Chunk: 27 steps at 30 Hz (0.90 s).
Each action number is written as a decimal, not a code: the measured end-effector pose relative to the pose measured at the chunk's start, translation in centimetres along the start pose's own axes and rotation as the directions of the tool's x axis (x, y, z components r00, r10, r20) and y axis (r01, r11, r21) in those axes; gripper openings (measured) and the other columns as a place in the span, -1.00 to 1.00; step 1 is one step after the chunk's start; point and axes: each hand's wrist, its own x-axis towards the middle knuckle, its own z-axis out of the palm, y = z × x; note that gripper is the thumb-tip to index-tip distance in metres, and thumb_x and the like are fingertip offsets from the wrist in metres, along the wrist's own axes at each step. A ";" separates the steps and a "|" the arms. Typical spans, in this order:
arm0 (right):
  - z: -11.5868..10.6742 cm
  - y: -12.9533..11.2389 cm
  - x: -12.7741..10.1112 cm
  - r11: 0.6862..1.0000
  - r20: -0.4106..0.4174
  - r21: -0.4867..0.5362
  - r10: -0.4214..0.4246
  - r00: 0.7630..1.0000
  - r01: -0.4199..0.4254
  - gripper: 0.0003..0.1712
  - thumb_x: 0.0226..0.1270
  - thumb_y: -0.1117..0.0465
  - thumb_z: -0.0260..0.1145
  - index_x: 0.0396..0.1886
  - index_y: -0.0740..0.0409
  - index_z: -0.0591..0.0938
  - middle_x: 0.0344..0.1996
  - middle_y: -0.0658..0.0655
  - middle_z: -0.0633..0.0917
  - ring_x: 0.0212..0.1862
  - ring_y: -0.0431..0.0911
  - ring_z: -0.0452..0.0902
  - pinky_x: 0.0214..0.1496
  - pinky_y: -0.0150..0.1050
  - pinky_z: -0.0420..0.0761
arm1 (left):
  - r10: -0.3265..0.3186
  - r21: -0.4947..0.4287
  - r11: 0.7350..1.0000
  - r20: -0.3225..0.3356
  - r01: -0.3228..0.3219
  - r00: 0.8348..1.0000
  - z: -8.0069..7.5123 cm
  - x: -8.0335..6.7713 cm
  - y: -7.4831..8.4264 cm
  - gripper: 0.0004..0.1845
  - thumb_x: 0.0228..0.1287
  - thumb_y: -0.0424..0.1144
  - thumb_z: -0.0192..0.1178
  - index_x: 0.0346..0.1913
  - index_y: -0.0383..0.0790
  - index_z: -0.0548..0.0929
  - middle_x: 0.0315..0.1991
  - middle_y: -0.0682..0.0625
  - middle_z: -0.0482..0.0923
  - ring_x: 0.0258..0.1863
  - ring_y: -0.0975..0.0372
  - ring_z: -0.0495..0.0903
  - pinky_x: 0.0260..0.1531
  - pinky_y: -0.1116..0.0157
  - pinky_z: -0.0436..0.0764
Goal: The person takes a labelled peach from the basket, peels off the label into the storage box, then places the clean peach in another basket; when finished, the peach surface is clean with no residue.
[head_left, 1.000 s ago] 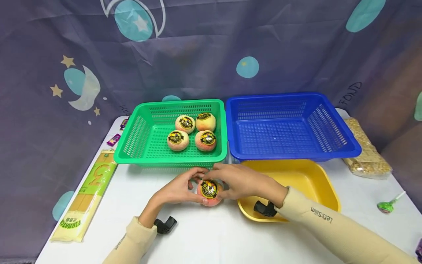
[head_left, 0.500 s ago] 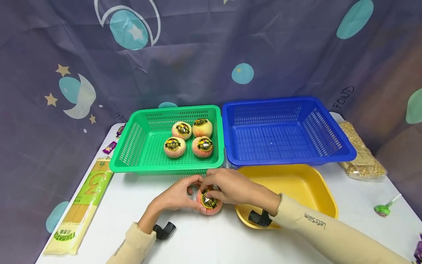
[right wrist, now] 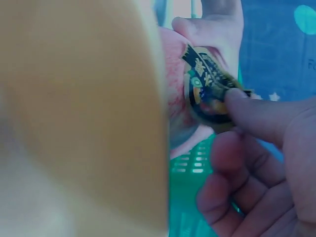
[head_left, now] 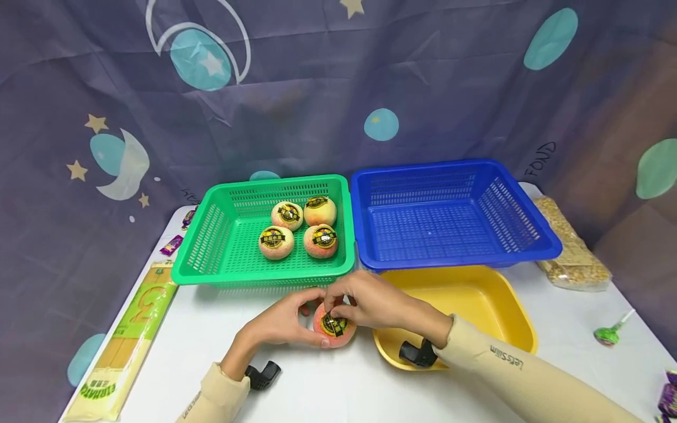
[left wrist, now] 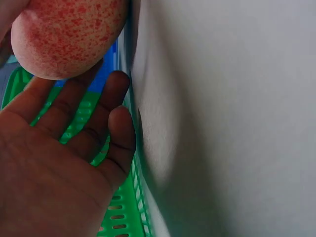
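Note:
A reddish peach (head_left: 346, 336) is in my left hand (head_left: 285, 321), its thumb on the near side and fingers around the far side, over the white table in the head view. On its top is a black-and-gold sticker (head_left: 333, 325). Between thumb and index finger, my right hand (head_left: 372, 301) pinches the sticker's edge. In the right wrist view the sticker (right wrist: 200, 81) looks partly lifted from the speckled skin. The left wrist view shows the peach's underside (left wrist: 69, 42) against the left fingers. Several stickered peaches (head_left: 276, 242) lie in the green basket (head_left: 211, 276).
A blue basket (head_left: 460, 261) adjoins the green one. The yellow basin (head_left: 508, 294) stands under my right forearm. Noodles in a long pack (head_left: 127, 335) lie left, with purple candies (head_left: 171, 245). A grain bag (head_left: 573, 252) and green lollipop (head_left: 608, 335) are at the right.
My right fingers have moved from the peach's side onto the sticker and now pinch its edge. The left hand still holds the peach. The head view has shifted, so the scene sits lower.

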 end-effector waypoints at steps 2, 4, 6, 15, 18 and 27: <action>-0.3 0.0 -0.5 1.000 -0.008 0.031 0.003 1.000 -0.003 -0.89 0.32 0.30 0.44 -0.32 -0.02 0.74 -0.41 -0.14 0.74 -0.46 -0.37 0.41 -0.39 -0.48 0.48 | 0.000 -0.007 1.000 0.004 0.000 1.000 0.0 0.1 -0.1 -0.34 -0.03 -0.01 0.61 0.19 0.24 0.58 0.01 0.26 0.64 -0.01 0.28 0.56 0.04 0.27 0.55; -0.6 0.0 -1.0 0.998 -0.016 0.066 0.010 1.000 -0.009 -0.90 0.34 0.30 0.43 -0.28 -0.02 0.73 -0.39 -0.12 0.74 -0.49 -0.37 0.39 -0.42 -0.47 0.48 | 0.005 -0.012 1.000 0.011 -0.005 1.000 -0.1 0.3 -0.2 -0.33 -0.01 -0.03 0.60 0.23 0.24 0.58 0.01 0.24 0.64 -0.01 0.27 0.57 0.04 0.26 0.54; -0.9 0.1 -1.6 0.995 -0.026 0.101 0.017 1.000 -0.015 -0.89 0.35 0.32 0.41 -0.24 0.01 0.74 -0.38 -0.10 0.75 -0.53 -0.37 0.37 -0.47 -0.46 0.46 | 0.017 -0.012 1.000 0.022 -0.017 1.000 -0.2 0.5 -0.2 -0.31 0.01 -0.04 0.59 0.26 0.23 0.58 0.01 0.23 0.64 -0.02 0.27 0.56 0.00 0.25 0.54; -3.2 1.1 -4.5 0.964 -0.126 0.259 0.089 0.988 -0.054 -0.82 0.39 0.35 0.36 -0.11 0.08 0.78 -0.38 -0.01 0.76 -0.49 -0.34 0.44 -0.46 -0.42 0.50 | 0.032 0.007 0.999 0.046 -0.032 0.998 -0.5 1.1 -0.1 -0.26 0.01 -0.05 0.59 0.32 0.22 0.56 0.13 0.23 0.64 0.01 0.28 0.54 -0.04 0.28 0.55; -4.0 1.5 -5.8 0.952 -0.100 0.287 0.139 0.985 -0.105 -0.80 0.41 0.35 0.33 -0.04 0.10 0.77 -0.28 0.02 0.80 -0.40 -0.29 0.55 -0.34 -0.39 0.60 | 0.015 0.004 1.000 0.052 -0.016 0.999 -0.7 1.0 0.0 -0.27 0.02 -0.04 0.59 0.32 0.20 0.56 0.12 0.20 0.64 0.00 0.26 0.53 -0.04 0.28 0.55; -4.9 3.7 -8.8 0.943 0.096 0.234 0.219 0.971 -0.235 -0.69 0.47 0.42 0.20 0.08 0.16 0.72 -0.29 0.06 0.73 -0.38 -0.31 0.46 -0.32 -0.42 0.49 | -0.033 0.005 0.999 0.067 0.033 0.997 -1.0 0.9 0.3 -0.26 0.00 -0.03 0.59 0.32 0.18 0.57 0.03 0.15 0.62 -0.08 0.21 0.50 -0.12 0.30 0.53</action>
